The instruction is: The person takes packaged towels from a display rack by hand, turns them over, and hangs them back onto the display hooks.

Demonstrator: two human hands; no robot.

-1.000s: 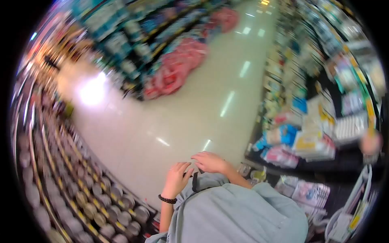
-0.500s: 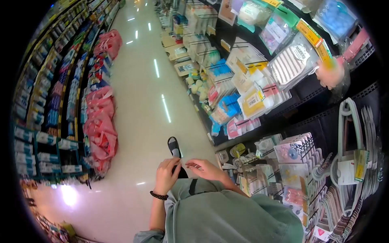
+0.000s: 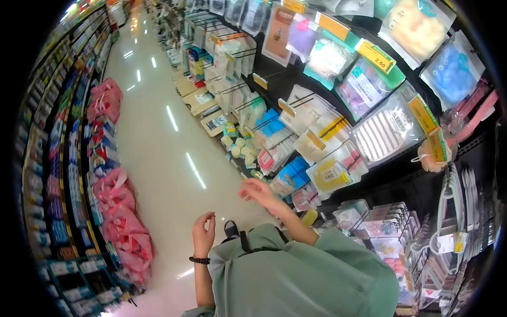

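Observation:
My left hand [image 3: 204,233], with a dark beaded bracelet [image 3: 199,260] at the wrist, is raised over the aisle floor in front of my body. Its fingers are loosely bent and apart from the thumb, holding nothing. Farther forward and to the right, my right hand [image 3: 260,192] reaches out with fingers apart and nothing in them. Nearest to it in view are blue packets [image 3: 291,177] hanging on the right-hand rack and a pile of pale yellow sponge-like pieces [image 3: 242,148]. A clear pack with a yellow item [image 3: 330,175] hangs a little beyond.
Packaged bath goods, such as a striped item [image 3: 377,138], hang along the right rack under price tags [image 3: 376,55]. Hangers [image 3: 449,216] hang lower right. Pink plastic bags [image 3: 124,227] line the left shelves. The shiny aisle floor [image 3: 158,153] runs between.
My hands have moved apart: the right went forward and toward the rack, the left slightly left and down. The view has shifted, showing more of the right-hand rack.

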